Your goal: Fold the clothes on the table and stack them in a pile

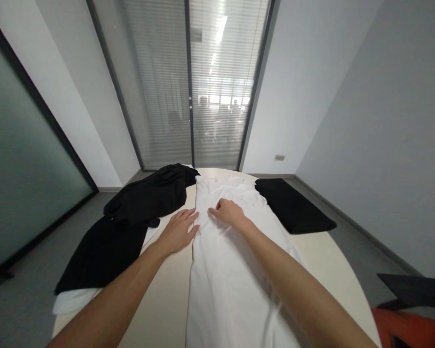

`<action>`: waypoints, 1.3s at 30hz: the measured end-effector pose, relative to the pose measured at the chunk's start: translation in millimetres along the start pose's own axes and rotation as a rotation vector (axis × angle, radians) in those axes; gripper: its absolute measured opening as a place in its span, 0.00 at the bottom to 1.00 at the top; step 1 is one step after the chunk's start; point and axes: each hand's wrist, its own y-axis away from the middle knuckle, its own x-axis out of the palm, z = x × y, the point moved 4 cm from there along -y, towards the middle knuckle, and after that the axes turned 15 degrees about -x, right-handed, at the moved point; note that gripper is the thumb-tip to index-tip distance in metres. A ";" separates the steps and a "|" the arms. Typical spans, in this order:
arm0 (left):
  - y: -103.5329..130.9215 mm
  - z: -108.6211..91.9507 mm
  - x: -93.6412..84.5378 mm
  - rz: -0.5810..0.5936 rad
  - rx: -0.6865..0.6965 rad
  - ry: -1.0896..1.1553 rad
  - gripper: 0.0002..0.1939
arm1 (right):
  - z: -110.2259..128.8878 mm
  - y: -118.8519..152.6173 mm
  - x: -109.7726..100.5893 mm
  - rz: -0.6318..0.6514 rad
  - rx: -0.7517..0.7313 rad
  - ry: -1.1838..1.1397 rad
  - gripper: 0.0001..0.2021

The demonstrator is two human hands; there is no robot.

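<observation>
A white cloth garment [235,280] is spread lengthwise over the table, with small wrinkles near its far end. My left hand [181,229] is open, its fingers spread, and the fingertips rest at the garment's left edge. Over the upper part of the same garment is my right hand [229,212], its fingers curled inward and its thumb pointing left. Whether a bit of fabric is caught in those curled fingers is hidden from me.
The pale table [342,270] has a rounded edge. Crumpled black clothing [152,193] and black cloth [105,256] over white fabric [74,300] lie on the left. On the right is a folded black cloth [293,205]. An orange-red seat [409,328] stands at lower right.
</observation>
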 end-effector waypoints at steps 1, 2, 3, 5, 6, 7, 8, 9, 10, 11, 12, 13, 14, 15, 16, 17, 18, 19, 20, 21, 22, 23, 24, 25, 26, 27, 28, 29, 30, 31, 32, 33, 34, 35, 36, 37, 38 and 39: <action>0.1 -0.5 -0.3 0.002 -0.001 -0.005 0.23 | 3.9 8.2 -2.2 0.018 -0.038 0.008 0.21; 0.1 -1.1 -0.7 0.005 -0.001 -0.011 0.24 | 8.3 17.1 -4.4 0.019 -0.081 0.022 0.21; 0.1 -1.9 -1.2 0.007 0.000 -0.019 0.24 | 12.2 26.5 -5.8 0.016 -0.112 0.038 0.21; 0.2 -3.7 -2.6 0.009 0.005 -0.037 0.25 | 17.6 44.6 -3.3 0.066 -0.123 0.053 0.21; 0.2 -4.7 -3.4 0.010 0.008 -0.047 0.25 | 19.4 52.6 -0.6 0.090 -0.117 0.046 0.20; 0.2 -5.6 -4.0 0.011 0.010 -0.058 0.25 | 21.0 59.4 2.7 0.111 -0.118 0.023 0.18; 0.3 -6.3 -4.5 0.014 0.012 -0.069 0.25 | 22.3 64.9 6.2 0.124 -0.126 -0.013 0.16; 0.5 -6.7 -4.9 0.017 0.013 -0.079 0.25 | 23.4 69.0 9.6 0.129 -0.140 -0.056 0.14; 0.9 -6.9 -5.0 0.021 0.013 -0.086 0.25 | 23.9 72.1 12.5 0.127 -0.153 -0.100 0.13; 1.4 -6.8 -5.1 0.023 0.013 -0.089 0.25 | 23.5 74.2 14.7 0.120 -0.157 -0.139 0.11; 2.0 -6.6 -4.9 0.026 0.013 -0.088 0.26 | 22.0 75.7 16.0 0.105 -0.149 -0.167 0.10; 2.8 -6.2 -4.5 0.029 0.016 -0.084 0.26 | 20.0 76.8 16.2 0.083 -0.140 -0.187 0.10; 3.4 -5.7 -3.9 0.033 0.019 -0.082 0.28 | 17.8 77.8 15.7 0.057 -0.137 -0.209 0.09; 4.0 -5.1 -3.2 0.036 0.020 -0.082 0.29 | 15.7 78.9 14.7 0.034 -0.141 -0.237 0.08; 4.4 -4.4 -2.4 0.041 0.018 -0.083 0.30 | 14.0 80.1 13.8 0.023 -0.157 -0.270 0.06; 4.5 -3.8 -1.7 0.046 0.014 -0.083 0.31 | 12.7 81.6 13.2 0.025 -0.181 -0.304 0.06; 4.5 -3.2 -1.3 0.052 0.007 -0.083 0.31 | 11.7 83.1 12.9 0.033 -0.209 -0.334 0.07; 4.4 -2.7 -1.1 0.058 0.000 -0.081 0.31 | 11.0 84.7 12.8 0.042 -0.238 -0.355 0.10; 4.2 -2.3 -1.2 0.067 -0.004 -0.079 0.32 | 10.4 86.1 12.8 0.048 -0.262 -0.365 0.12; 4.2 -2.2 -1.6 0.079 -0.005 -0.077 0.32 | 10.0 87.3 13.0 0.052 -0.281 -0.368 0.14; 4.3 -2.1 -2.2 0.093 -0.002 -0.077 0.33 | 9.7 88.2 13.2 0.054 -0.296 -0.368 0.14; 4.5 -2.0 -3.0 0.108 0.002 -0.078 0.34 | 9.5 88.9 13.4 0.053 -0.303 -0.362 0.15; 4.9 -1.9 -3.7 0.125 0.009 -0.079 0.35 | 9.6 89.3 13.4 0.051 -0.305 -0.349 0.15; 5.4 -1.8 -4.4 0.141 0.015 -0.078 0.37 | 10.0 89.8 13.2 0.050 -0.307 -0.331 0.15; 5.9 -1.7 -5.0 0.153 0.018 -0.076 0.39 | 10.9 90.4 12.6 0.046 -0.310 -0.308 0.14; 6.2 -1.4 -5.5 0.159 0.017 -0.073 0.39 | 12.0 91.3 11.5 0.039 -0.315 -0.282 0.13; 6.5 -1.2 -5.8 0.160 0.015 -0.070 0.40 | 13.3 92.5 10.0 0.028 -0.319 -0.257 0.13; 6.6 -1.0 -5.8 0.157 0.009 -0.070 0.39 | 14.5 94.1 8.5 0.021 -0.322 -0.237 0.12; 6.5 -0.8 -5.6 0.153 0.002 -0.072 0.38 | 15.4 95.9 7.1 0.020 -0.319 -0.225 0.13; 6.4 -0.8 -5.3 0.151 -0.003 -0.076 0.37 | 15.8 97.8 6.1 0.026 -0.311 -0.223 0.15; 6.3 -1.0 -4.8 0.150 -0.007 -0.082 0.36 | 15.9 99.8 5.6 0.040 -0.305 -0.235 0.17; 6.1 -1.3 -4.3 0.151 -0.009 -0.089 0.35 | 15.9 101.7 6.0 0.069 -0.308 -0.268 0.19; 6.0 -1.6 -4.1 0.152 -0.010 -0.096 0.35 | 16.2 103.5 7.6 0.121 -0.322 -0.329 0.21; 5.9 -2.0 -4.0 0.154 -0.009 -0.101 0.35 | 16.6 105.3 10.0 0.188 -0.342 -0.410 0.23; 5.9 -2.4 -4.0 0.156 -0.007 -0.105 0.35 | 17.0 107.1 12.6 0.256 -0.360 -0.495 0.24; 5.9 -2.8 -4.2 0.158 -0.003 -0.108 0.36 | 16.9 108.5 14.5 0.305 -0.372 -0.564 0.24; 6.0 -3.2 -4.5 0.161 0.001 -0.108 0.36 | 16.2 109.3 15.5 0.330 -0.372 -0.609 0.23; 6.1 -3.5 -4.7 0.163 0.004 -0.108 0.36 | 15.2 109.7 15.9 0.339 -0.363 -0.634 0.22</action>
